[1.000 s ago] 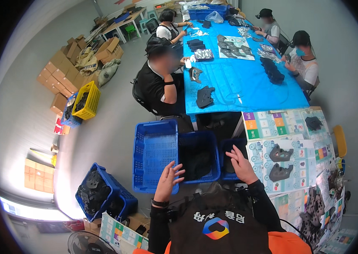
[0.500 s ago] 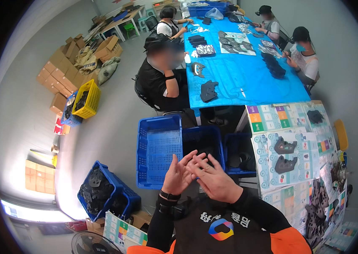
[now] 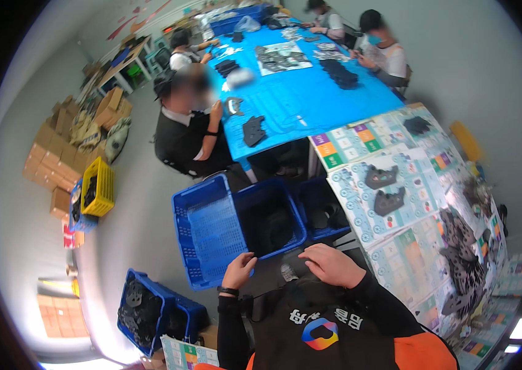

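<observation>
My left hand (image 3: 240, 271) is at the near right corner of a blue perforated crate (image 3: 188, 250), its fingers loosely bent and holding nothing that shows; whether it touches the rim I cannot tell. Over my lap, my right hand (image 3: 335, 265) has its fingers stretched out to the left, with nothing visible in it. A second blue crate (image 3: 300, 231), dark inside, stands just beyond my hands. Farther right is a third blue crate (image 3: 333, 233) with dark pieces in it. Two dark grey curved plates (image 3: 382, 177) lie on a white printed sheet (image 3: 421, 179) to my right.
A blue-covered table (image 3: 310, 108) with stacks of dark parts lies ahead, with several people seated around it. More dark plates (image 3: 461, 271) lie at the right. A blue crate of dark parts (image 3: 134, 320) stands at lower left, a yellow crate (image 3: 103, 188) beyond.
My hands have parted from in front of my chest; the left went lower left, the right lower right. The whole view has turned, so the table now appears farther left.
</observation>
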A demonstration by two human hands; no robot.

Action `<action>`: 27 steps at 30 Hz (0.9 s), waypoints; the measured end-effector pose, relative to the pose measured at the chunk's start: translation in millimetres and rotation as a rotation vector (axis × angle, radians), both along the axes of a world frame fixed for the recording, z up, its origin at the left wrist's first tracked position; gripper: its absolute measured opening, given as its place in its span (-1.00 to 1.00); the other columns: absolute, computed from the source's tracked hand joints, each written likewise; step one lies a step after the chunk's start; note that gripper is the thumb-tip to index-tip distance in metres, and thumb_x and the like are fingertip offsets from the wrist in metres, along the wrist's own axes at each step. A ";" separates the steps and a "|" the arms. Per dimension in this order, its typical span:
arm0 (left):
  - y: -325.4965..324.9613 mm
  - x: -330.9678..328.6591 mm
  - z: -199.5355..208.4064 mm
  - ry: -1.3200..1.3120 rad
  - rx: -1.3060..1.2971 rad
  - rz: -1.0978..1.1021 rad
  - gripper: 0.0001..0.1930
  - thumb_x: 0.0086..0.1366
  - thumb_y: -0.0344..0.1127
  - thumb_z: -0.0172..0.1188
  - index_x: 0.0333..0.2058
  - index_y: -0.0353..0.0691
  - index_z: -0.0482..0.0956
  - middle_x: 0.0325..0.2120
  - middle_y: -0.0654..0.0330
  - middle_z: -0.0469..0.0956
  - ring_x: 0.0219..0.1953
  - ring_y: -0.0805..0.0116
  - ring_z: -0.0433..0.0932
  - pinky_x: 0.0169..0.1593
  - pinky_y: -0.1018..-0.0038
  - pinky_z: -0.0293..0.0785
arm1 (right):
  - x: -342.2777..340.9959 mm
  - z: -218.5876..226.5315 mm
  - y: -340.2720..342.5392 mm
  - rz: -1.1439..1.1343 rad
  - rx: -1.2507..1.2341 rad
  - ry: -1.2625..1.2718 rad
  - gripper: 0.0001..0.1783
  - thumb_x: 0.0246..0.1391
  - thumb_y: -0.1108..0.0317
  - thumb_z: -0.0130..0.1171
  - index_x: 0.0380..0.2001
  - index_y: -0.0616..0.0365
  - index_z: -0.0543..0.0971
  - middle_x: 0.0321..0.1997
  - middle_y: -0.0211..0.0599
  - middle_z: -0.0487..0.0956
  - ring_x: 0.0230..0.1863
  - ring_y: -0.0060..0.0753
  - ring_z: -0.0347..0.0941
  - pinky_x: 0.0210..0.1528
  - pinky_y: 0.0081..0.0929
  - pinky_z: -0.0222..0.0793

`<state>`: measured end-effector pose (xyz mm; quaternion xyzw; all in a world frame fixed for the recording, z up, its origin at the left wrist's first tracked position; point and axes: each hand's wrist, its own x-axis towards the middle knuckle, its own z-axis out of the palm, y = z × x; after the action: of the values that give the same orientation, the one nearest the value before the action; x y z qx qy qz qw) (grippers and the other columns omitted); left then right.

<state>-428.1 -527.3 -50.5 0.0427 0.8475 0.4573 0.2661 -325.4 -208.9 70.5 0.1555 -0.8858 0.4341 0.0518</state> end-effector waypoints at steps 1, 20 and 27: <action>1.1 8.8 -1.2 0.005 0.002 -0.024 -0.58 0.40 -0.20 0.18 0.09 -0.38 0.52 -0.16 0.06 0.69 -0.12 0.35 0.66 0.00 0.42 0.55 | 11.6 -1.9 8.4 -0.017 0.008 -0.059 -0.72 0.15 0.42 0.14 -0.08 0.25 0.60 -0.07 -0.12 0.63 0.05 -0.05 0.51 0.12 -0.25 0.44; 197.3 193.5 128.0 0.239 0.167 -0.285 -0.35 0.39 -0.32 0.22 0.37 -0.28 0.17 -0.18 0.08 0.68 -0.21 0.28 0.68 -0.09 0.41 0.56 | 252.2 -11.9 137.4 -0.311 -0.182 -0.375 -0.67 0.25 0.38 0.08 0.04 0.26 0.53 -0.03 -0.05 0.64 0.03 -0.08 0.58 0.01 -0.29 0.49; 190.3 225.0 122.0 0.226 0.017 -0.507 -0.50 0.39 -0.21 0.22 0.21 -0.32 0.40 -0.22 0.00 0.69 -0.21 0.15 0.68 -0.11 0.36 0.57 | 218.5 52.6 131.5 -0.496 -1.113 0.120 -0.17 0.17 0.45 0.12 0.45 0.17 0.02 0.47 -0.04 0.11 0.37 0.00 0.28 0.23 -0.06 0.44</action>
<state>-203.1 -337.0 71.5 0.3062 0.8302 0.3756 0.2754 -106.9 -77.4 123.1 -0.0815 -0.5314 0.7971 0.2748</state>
